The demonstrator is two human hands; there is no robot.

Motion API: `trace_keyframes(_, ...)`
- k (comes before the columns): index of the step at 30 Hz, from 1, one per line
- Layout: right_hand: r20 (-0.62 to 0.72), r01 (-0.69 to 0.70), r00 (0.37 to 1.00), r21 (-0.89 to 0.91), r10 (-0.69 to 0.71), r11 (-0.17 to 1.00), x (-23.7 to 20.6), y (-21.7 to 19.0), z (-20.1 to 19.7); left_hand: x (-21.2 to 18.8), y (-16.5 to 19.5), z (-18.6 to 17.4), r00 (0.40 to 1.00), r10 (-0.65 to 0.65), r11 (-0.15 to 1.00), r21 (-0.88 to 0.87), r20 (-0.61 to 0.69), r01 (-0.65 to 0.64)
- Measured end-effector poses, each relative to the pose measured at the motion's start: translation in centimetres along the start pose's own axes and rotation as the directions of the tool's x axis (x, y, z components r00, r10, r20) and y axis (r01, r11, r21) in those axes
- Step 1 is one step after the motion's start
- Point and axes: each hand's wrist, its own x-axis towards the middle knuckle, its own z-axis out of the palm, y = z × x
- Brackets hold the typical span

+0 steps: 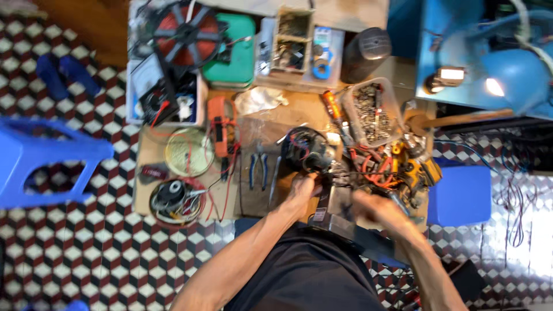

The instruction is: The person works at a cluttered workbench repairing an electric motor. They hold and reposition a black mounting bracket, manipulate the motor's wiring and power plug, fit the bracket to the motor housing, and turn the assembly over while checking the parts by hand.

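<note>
While the left hand [303, 187] closes around the top of a grey metal block [331, 210] propped against the person's lap at the tabletop [147, 152] edge, the right hand [374, 208] is blurred beside the block's lower side; it seems curled on something, but what it holds I cannot tell. Just beyond the left hand sits a round black motor part [305, 150] with coloured wires. Steadying the block firmly and working slowly would likely help, since loose orange and red cables [374, 170] crowd the right side. Blue-handled pliers [258, 167] lie left of the motor part. Farther off stand a clear tub of metal bits [371, 112] and a red wire spool [187, 35].
</note>
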Motion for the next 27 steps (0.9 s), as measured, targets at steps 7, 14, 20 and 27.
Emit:
trace_keyframes(7, 0.150, -0.089, 0.987, 0.222, 0.056, 0.971, -0.2, 0.1, 1.7, -1.9, -0.1, 0.5, 0.981, 0.079, 0.986, 0.131, 0.180, -0.104)
trace_keyframes(14, -0.002, 0.101, 0.995, 0.255, -0.104, 0.962, -3.5, 0.4, 0.9, -4.0, 0.3, 0.4, 0.960, 0.076, 0.916, 0.362, 0.269, -0.174)
trace_keyframes(20, 0.014, 0.094, 0.994, 0.340, -0.104, 0.936, -3.3, 1.7, 0.5, -3.3, -0.9, -0.3, 0.912, 0.249, 0.640, 0.651, 0.326, -0.407)
trace_keyframes(27, -0.004, 0.038, 0.999, 0.320, -0.039, 0.947, -1.0, 2.0, 1.2, -3.2, -1.2, -0.4, 0.813, 0.316, 0.763, 0.378, 0.488, -0.524)
